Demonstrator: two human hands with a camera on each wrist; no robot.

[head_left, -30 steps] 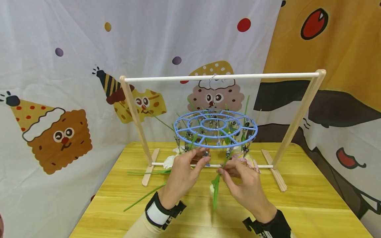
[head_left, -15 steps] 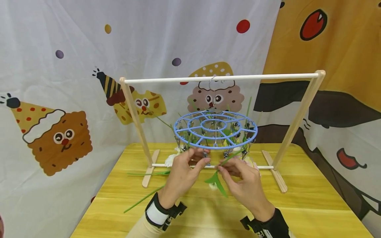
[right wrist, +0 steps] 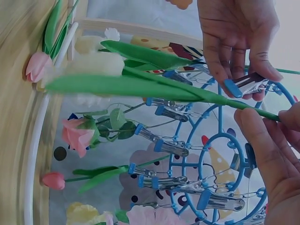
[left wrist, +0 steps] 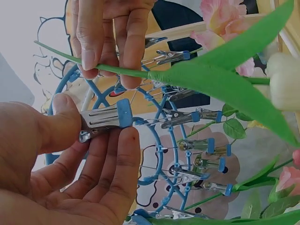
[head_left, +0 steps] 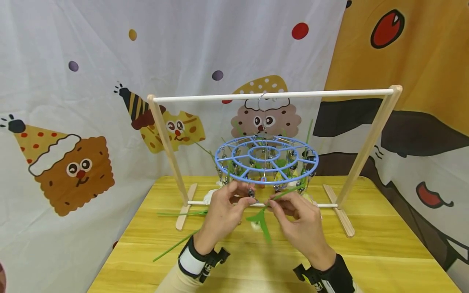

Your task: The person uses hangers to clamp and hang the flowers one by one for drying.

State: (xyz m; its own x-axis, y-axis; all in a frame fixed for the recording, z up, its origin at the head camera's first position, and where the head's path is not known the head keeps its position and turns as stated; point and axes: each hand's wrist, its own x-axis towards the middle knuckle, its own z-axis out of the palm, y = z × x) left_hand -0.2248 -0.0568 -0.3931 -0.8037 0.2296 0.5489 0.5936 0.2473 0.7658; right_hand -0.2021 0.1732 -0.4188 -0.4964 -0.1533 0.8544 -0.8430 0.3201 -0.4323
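Note:
My left hand (head_left: 223, 211) pinches a metal clip with blue tips (left wrist: 105, 117), thumb on one side and fingers on the other. The clip hangs from the front of a round blue hanger (head_left: 306, 175); its tips look shut. Just right of it, my right hand (head_left: 302, 221) pinches the green stem (right wrist: 220, 98) of an artificial white tulip (left wrist: 283, 82) between thumb and fingers. Bloom and leaves point down and toward me, while the stem's far end slants up to the right. In both wrist views the stem passes close to the clip without lying between its tips.
A wooden stand (head_left: 370, 142) carries the hanger on its white top rod (head_left: 205, 98). Several clips on the ring hold flowers upside down, among them a pink rose (right wrist: 77, 136) and a pink tulip (right wrist: 54, 181). Loose green stems (head_left: 176, 246) lie on the table (head_left: 135, 244) at left.
The tulip's stem has tilted from steep to a flatter slant, and its bloom has swung left. My right hand has shifted slightly left toward the clip; my left hand stays on the clip.

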